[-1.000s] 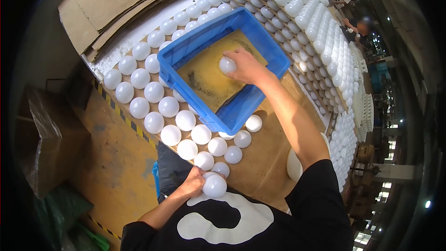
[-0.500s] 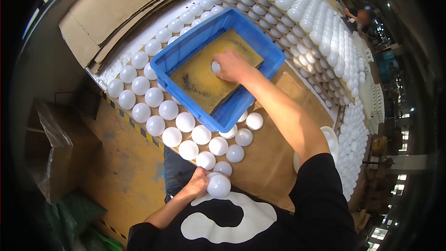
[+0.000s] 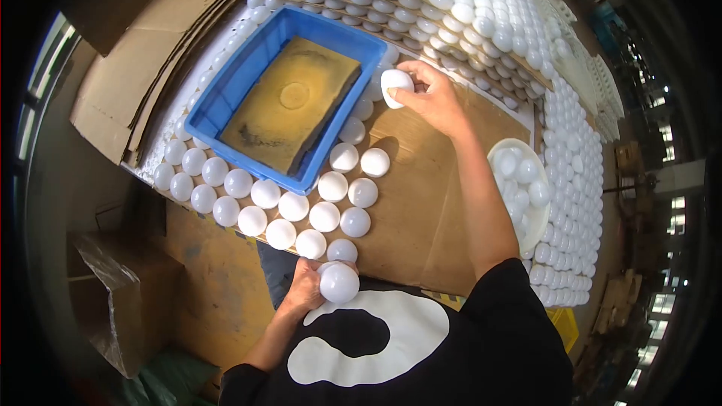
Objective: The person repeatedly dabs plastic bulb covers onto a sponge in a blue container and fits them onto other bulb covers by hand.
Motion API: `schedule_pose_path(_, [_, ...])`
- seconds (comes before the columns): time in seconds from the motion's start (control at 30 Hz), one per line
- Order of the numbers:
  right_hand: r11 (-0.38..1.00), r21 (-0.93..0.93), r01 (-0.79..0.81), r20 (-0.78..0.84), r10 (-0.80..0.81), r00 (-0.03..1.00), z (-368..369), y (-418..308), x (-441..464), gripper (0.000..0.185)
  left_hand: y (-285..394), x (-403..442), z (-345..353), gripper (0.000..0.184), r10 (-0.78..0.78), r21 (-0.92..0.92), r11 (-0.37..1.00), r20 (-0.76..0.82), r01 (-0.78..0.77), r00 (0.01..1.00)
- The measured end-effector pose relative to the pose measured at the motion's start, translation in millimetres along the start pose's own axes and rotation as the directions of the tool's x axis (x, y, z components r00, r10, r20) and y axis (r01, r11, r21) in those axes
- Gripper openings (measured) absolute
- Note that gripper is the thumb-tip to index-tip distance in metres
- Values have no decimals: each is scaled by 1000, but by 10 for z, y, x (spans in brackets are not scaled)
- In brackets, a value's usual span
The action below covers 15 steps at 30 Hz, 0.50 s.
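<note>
My right hand (image 3: 432,98) is closed on a white bulb cover (image 3: 394,87), pinched between thumb and fingers just right of the blue bin (image 3: 301,182). Inside that bin lies a yellow sponge slab (image 3: 274,124) with dark stains and a round ring mark near its middle. Low down, close to the black shirt, my left hand (image 3: 304,284) grips another white bulb cover (image 3: 339,284). Its fingers are partly hidden behind the cover. Rows of white bulb covers (image 3: 325,216) stand on the cardboard along the bin's near side and right side.
A white bowl (image 3: 538,229) of bulb covers stands at the right of the cardboard sheet (image 3: 421,218). Layered stacks of bulb covers (image 3: 466,15) rise behind and to the right. Folded cardboard (image 3: 143,45) leans at the left, and a carton (image 3: 124,293) sits below.
My right hand has lifted off the sponge and moved right, out of the bin, with the bulb cover. My left hand still grips its cover. The view has shifted, showing the bowl more fully.
</note>
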State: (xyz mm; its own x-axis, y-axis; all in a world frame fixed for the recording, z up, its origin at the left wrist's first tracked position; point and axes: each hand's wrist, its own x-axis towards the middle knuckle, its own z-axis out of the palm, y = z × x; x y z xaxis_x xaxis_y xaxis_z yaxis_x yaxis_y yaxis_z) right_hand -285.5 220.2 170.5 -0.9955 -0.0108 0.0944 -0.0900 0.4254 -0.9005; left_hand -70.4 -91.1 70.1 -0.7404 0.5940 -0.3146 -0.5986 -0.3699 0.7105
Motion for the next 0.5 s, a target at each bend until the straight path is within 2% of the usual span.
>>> schedule_pose_path(0.07, [946,-286,-152,-107,126,986,-5,419,-206,53,-49,40,21,74,-8,-15,1000,53,9,999])
schedule_pose_path(0.13, [867,-443,-227,-107,200,974,122,761,-321,55,-13,60,113,73,-78,1,997,-53,78,996])
schedule_pose_path(0.17, [872,-432,-230,-117,199,973,197,925,-354,55,-16,56,122,73,-81,15,997,-52,81,995])
schedule_pose_path(0.23, [814,-539,-217,-86,203,975,337,1129,-388,54,-41,38,133,57,-14,-53,998,35,16,999])
schedule_pose_path(0.27, [819,-533,-214,-83,200,976,381,1181,-399,54,-37,27,151,57,-13,-47,999,29,14,999])
schedule_pose_path(0.33, [809,-535,-246,-73,245,967,462,1162,-436,57,-14,-7,185,42,-52,46,997,-59,55,997])
schedule_pose_path(0.37, [817,-506,-279,-73,281,957,463,1152,-466,53,13,-20,199,42,-49,48,998,-62,52,997])
schedule_pose_path(0.43, [836,-467,-287,-96,275,957,469,1217,-504,50,52,-54,216,24,-35,246,967,-117,63,993])
schedule_pose_path(0.5, [853,-426,-302,-121,277,953,504,1287,-541,46,4,-51,149,21,-26,260,964,-109,54,994])
